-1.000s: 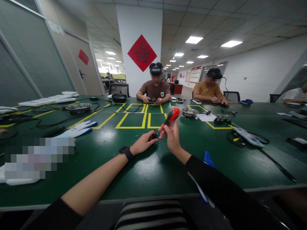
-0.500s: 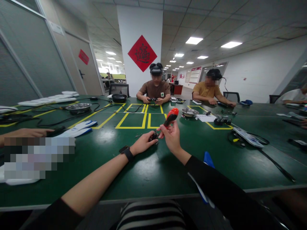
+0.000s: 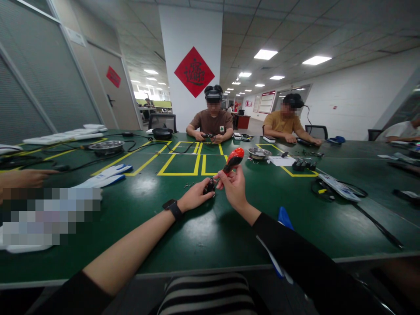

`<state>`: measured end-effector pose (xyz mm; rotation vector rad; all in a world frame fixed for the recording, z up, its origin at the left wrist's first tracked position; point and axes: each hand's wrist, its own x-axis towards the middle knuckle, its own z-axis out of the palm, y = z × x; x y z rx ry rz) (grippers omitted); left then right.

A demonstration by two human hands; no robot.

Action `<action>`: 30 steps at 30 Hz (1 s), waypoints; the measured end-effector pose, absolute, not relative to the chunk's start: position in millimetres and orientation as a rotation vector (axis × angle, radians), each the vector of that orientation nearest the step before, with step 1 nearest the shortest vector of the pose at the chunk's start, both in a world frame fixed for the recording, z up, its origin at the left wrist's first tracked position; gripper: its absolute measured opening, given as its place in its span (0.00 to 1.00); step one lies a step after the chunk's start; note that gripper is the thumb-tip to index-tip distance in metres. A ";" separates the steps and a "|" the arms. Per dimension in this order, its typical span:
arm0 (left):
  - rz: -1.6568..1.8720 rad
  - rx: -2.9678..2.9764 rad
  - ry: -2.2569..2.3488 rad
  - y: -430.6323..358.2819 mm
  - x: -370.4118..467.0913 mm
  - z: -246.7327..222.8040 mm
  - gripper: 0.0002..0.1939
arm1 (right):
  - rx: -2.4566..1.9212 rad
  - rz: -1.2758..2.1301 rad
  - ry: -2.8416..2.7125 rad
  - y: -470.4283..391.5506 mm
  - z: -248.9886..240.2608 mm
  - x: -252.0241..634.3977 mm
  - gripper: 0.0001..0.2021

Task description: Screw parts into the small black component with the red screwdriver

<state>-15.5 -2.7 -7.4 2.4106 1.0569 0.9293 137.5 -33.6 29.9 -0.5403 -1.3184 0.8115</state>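
My left hand is closed around a small dark part with metal bits, just above the green table. Most of that part is hidden by the fingers, so its exact kind does not show. In my right hand is a screwdriver with a red and black handle, held tilted with the handle end up and to the right. Its shaft points down and left to the dark part; whether the tip touches it I cannot tell. Several tiny metal pieces lie left of my hands.
Blue-and-white gloves lie at the left, near another person's hand. Metal bowls, black cables, dark blocks and white paper are on the green table. Two people sit across from me.
My hands and the screwdriver stay almost in place. The neighbour's hand at the left has drawn back a little to the left.
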 end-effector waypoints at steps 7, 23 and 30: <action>0.933 2.341 0.999 -0.9 -15.0 -6.6 0.11 | -0.547 0.808 -1.331 -33.7 30.1 137.5 0.13; 0.907 2.204 1.037 3.0 -15.1 -9.0 0.12 | -0.500 0.886 -1.333 -33.4 31.6 139.4 0.15; 0.923 2.218 1.023 2.1 -15.1 -8.4 0.11 | -0.450 0.915 -1.383 -36.8 32.8 142.0 0.12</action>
